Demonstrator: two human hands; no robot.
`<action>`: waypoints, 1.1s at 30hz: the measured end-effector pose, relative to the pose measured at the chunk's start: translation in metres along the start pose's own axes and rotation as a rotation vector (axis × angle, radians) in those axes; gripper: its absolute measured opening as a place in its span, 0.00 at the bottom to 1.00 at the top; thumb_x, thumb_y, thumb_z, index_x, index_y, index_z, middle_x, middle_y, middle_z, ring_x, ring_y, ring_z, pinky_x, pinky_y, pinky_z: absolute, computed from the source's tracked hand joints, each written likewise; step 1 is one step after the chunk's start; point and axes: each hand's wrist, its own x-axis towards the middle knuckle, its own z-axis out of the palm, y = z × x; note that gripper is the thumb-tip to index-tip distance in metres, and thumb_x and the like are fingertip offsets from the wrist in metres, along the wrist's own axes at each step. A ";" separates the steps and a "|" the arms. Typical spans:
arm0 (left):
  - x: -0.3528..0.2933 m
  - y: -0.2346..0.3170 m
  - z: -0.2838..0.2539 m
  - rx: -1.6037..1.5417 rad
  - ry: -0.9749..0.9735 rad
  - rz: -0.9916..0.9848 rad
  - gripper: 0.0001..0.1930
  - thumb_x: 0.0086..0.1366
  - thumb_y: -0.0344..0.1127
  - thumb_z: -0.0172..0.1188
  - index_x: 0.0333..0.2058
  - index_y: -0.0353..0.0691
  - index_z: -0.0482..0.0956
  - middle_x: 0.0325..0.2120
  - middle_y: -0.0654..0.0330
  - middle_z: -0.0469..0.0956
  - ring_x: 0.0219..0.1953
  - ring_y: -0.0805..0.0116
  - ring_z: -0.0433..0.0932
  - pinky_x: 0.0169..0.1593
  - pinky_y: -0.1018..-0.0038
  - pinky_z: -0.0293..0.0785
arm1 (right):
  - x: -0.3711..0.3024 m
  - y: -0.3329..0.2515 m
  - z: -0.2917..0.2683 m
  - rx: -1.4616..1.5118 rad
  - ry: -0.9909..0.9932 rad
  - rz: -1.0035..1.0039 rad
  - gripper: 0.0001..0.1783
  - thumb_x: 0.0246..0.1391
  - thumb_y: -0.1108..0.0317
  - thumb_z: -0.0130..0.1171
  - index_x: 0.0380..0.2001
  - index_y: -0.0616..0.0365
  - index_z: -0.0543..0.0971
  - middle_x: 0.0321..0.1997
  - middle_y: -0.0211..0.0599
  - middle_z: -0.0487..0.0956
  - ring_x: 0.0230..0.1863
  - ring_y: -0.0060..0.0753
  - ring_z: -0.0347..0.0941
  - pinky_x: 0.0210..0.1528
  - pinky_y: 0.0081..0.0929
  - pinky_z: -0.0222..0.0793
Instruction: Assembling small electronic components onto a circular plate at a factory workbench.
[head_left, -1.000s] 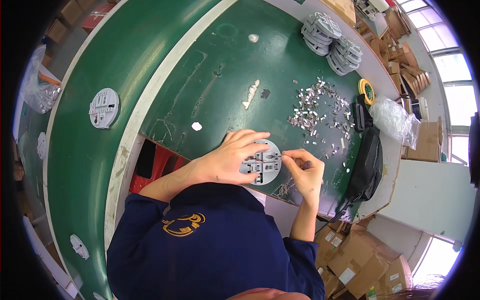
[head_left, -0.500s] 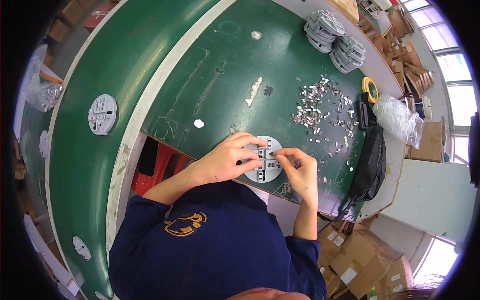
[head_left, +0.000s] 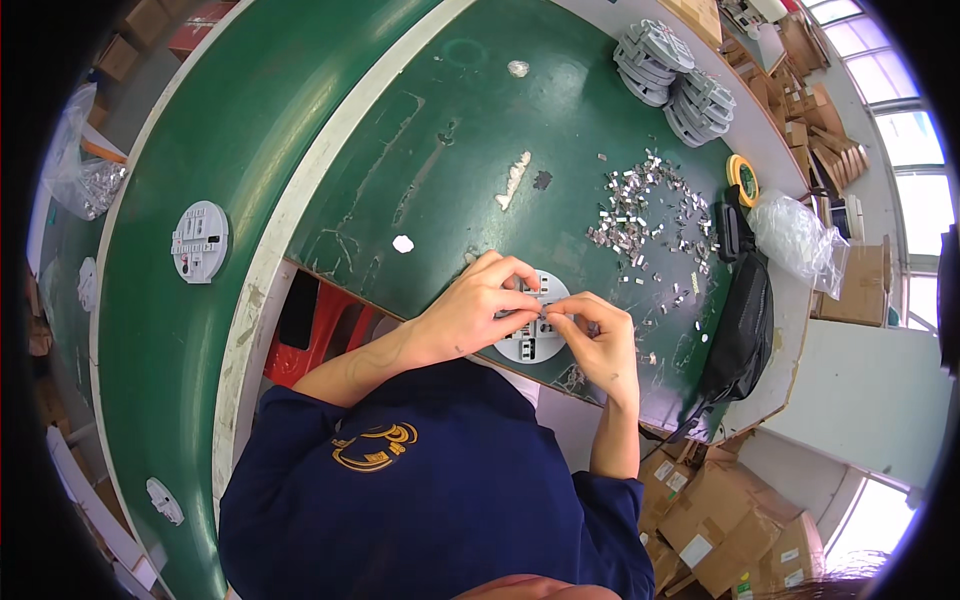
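A round light-grey plastic disc [head_left: 556,287] with raised slots and small dark and metal pieces lies at the table's near edge, partly under both hands. My left hand [head_left: 478,312] comes over it from the left, thumb and forefinger pinched together above its middle. From the right, my right hand [head_left: 600,345] meets it there, also in a pinch, its fingertips almost touching the left ones. Whatever sits between the fingertips is too small and covered to make out. Many small metal pieces [head_left: 630,205] lie scattered beyond my right hand.
Stacked grey discs [head_left: 652,62] stand at the far right. A yellow tape roll [head_left: 741,178], a clear plastic bag [head_left: 795,240] and a black bag [head_left: 738,330] line the right side. On the left, a green conveyor belt [head_left: 160,380] carries another disc [head_left: 201,243]. A red stool [head_left: 318,335] sits below the table edge.
My left hand's thumb and forefinger have closed together and moved right to meet the right fingertips over the disc. The disc on the belt has slid slightly nearer.
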 end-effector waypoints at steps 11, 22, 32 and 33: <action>-0.001 -0.001 -0.002 -0.028 -0.030 -0.031 0.05 0.58 0.30 0.64 0.33 0.37 0.84 0.42 0.62 0.75 0.38 0.66 0.71 0.46 0.70 0.70 | 0.002 -0.003 0.005 -0.048 0.027 -0.043 0.04 0.50 0.77 0.65 0.31 0.61 0.83 0.28 0.30 0.80 0.20 0.14 0.60 0.22 0.17 0.54; -0.010 0.003 -0.009 0.100 0.110 0.075 0.06 0.56 0.24 0.66 0.33 0.33 0.80 0.40 0.58 0.75 0.37 0.63 0.73 0.41 0.71 0.73 | 0.011 0.007 0.018 -0.246 0.077 -0.408 0.06 0.49 0.80 0.65 0.32 0.61 0.80 0.30 0.37 0.80 0.24 0.32 0.76 0.25 0.24 0.70; -0.009 0.004 -0.012 0.167 0.053 0.099 0.07 0.55 0.23 0.65 0.34 0.34 0.78 0.38 0.58 0.73 0.38 0.62 0.74 0.41 0.70 0.74 | 0.013 0.005 0.018 -0.418 -0.029 -0.503 0.12 0.41 0.82 0.62 0.33 0.61 0.77 0.33 0.38 0.78 0.30 0.41 0.79 0.29 0.34 0.76; -0.008 0.003 -0.012 0.170 0.063 0.109 0.07 0.55 0.23 0.65 0.34 0.33 0.79 0.38 0.58 0.74 0.38 0.62 0.74 0.40 0.71 0.74 | 0.013 0.001 0.017 -0.448 -0.068 -0.493 0.12 0.41 0.83 0.61 0.32 0.61 0.77 0.32 0.38 0.77 0.29 0.41 0.78 0.28 0.34 0.75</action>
